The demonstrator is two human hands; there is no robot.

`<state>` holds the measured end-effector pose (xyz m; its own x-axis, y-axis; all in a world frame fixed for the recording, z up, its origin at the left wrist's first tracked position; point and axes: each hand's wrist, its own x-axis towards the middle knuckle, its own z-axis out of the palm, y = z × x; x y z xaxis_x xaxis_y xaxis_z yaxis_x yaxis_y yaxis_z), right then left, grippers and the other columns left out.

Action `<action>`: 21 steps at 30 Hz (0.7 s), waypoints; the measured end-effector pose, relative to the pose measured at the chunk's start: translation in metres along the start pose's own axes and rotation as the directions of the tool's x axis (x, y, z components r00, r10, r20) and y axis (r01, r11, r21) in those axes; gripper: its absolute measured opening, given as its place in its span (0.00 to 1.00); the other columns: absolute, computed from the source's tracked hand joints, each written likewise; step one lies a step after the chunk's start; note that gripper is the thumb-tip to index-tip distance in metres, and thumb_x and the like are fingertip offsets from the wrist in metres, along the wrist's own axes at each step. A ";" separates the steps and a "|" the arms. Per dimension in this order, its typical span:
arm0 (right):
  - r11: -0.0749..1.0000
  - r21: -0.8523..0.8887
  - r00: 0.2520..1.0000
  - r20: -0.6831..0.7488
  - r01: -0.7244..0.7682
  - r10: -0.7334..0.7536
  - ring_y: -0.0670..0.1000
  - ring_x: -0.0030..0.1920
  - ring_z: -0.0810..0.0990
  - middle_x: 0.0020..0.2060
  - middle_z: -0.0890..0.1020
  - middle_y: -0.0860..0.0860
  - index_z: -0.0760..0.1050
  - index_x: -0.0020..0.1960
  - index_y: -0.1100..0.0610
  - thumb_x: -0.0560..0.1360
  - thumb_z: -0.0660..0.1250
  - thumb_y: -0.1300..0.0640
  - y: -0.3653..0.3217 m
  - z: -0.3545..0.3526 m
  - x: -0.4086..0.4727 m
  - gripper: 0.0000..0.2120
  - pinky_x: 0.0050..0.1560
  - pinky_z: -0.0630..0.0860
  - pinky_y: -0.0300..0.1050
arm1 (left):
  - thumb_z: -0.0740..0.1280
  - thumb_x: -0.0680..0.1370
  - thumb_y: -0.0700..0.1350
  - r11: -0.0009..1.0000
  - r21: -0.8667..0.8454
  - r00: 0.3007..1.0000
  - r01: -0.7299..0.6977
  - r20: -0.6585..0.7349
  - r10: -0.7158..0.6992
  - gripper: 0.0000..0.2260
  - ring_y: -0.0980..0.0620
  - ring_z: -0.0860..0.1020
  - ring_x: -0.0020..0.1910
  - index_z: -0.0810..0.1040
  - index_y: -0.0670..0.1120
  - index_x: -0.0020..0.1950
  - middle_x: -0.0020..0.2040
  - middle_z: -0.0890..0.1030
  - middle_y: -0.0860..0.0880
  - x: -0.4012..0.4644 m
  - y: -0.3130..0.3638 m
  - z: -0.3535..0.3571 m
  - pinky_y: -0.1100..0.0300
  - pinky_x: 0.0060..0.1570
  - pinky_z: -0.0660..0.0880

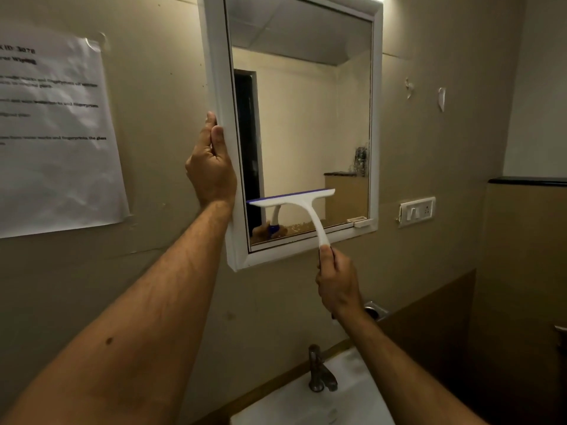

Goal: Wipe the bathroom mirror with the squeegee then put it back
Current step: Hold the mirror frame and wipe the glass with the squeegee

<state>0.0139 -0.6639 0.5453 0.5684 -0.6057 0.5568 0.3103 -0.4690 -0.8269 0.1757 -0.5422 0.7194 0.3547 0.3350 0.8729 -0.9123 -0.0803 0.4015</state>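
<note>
Gripping the white frame's left edge, the left hand (211, 167) steadied the mirror (306, 124), fingers wrapped around the frame. To its right, the squeegee (294, 204) lay with its blue blade against the lower glass, its handle clamped in the right hand (336, 280) just below the frame. Wiping appeared to be under way, near a stroke's bottom; the next move likely called for lifting and restarting higher. Below, the basin (352, 403) under the tap (319, 372) looked empty.
</note>
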 end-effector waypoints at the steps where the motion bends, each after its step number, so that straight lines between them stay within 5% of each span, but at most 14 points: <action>1: 1.000 0.007 1.000 0.003 -0.007 0.007 0.46 0.25 0.67 0.27 0.69 0.49 0.70 0.39 0.52 0.82 0.55 0.49 0.007 0.002 -0.004 0.15 0.25 0.66 0.40 | 0.56 0.82 0.55 1.000 0.001 1.000 -0.004 -0.002 0.004 0.19 0.46 0.82 0.45 0.73 0.50 0.70 0.56 0.83 0.48 0.001 -0.002 0.000 0.59 0.42 0.77; 4: 0.999 0.001 0.999 0.014 -0.043 0.043 0.45 0.24 0.66 0.26 0.69 0.48 0.71 0.38 0.53 0.82 0.55 0.50 0.032 0.003 -0.020 0.16 0.24 0.64 0.39 | 0.56 0.82 0.56 1.000 0.004 1.000 -0.010 -0.015 0.010 0.19 0.46 0.82 0.46 0.73 0.51 0.69 0.55 0.84 0.47 0.002 -0.002 0.001 0.58 0.43 0.77; 10: 0.998 -0.038 0.999 0.015 -0.048 0.049 0.46 0.26 0.66 0.27 0.69 0.49 0.71 0.38 0.53 0.81 0.56 0.49 0.038 -0.007 -0.021 0.15 0.26 0.65 0.41 | 0.58 0.82 0.52 1.000 0.007 1.000 -0.001 -0.017 0.001 0.18 0.57 0.82 0.45 0.74 0.48 0.69 0.60 0.81 0.51 0.000 0.003 0.000 0.73 0.41 0.75; 16: 1.000 0.012 1.000 0.006 -0.013 0.013 0.48 0.27 0.67 0.28 0.70 0.50 0.70 0.39 0.52 0.82 0.55 0.49 -0.003 -0.006 0.001 0.15 0.26 0.66 0.42 | 0.56 0.82 0.55 0.999 0.038 1.000 0.015 0.012 -0.015 0.19 0.45 0.82 0.45 0.72 0.51 0.70 0.52 0.84 0.43 -0.001 0.002 -0.001 0.59 0.44 0.75; 21: 0.997 0.010 0.997 -0.006 -0.079 0.079 0.46 0.24 0.66 0.25 0.69 0.48 0.71 0.37 0.53 0.81 0.56 0.50 0.039 -0.004 -0.025 0.16 0.26 0.64 0.40 | 0.55 0.81 0.57 0.999 0.037 1.000 0.015 0.007 -0.015 0.20 0.48 0.83 0.48 0.72 0.52 0.70 0.57 0.83 0.50 0.000 0.002 -0.003 0.54 0.46 0.80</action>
<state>0.0084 -0.6692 0.4995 0.5864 -0.6448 0.4902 0.2723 -0.4130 -0.8691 0.1736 -0.5398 0.7192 0.3697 0.3297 0.8687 -0.8988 -0.1101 0.4243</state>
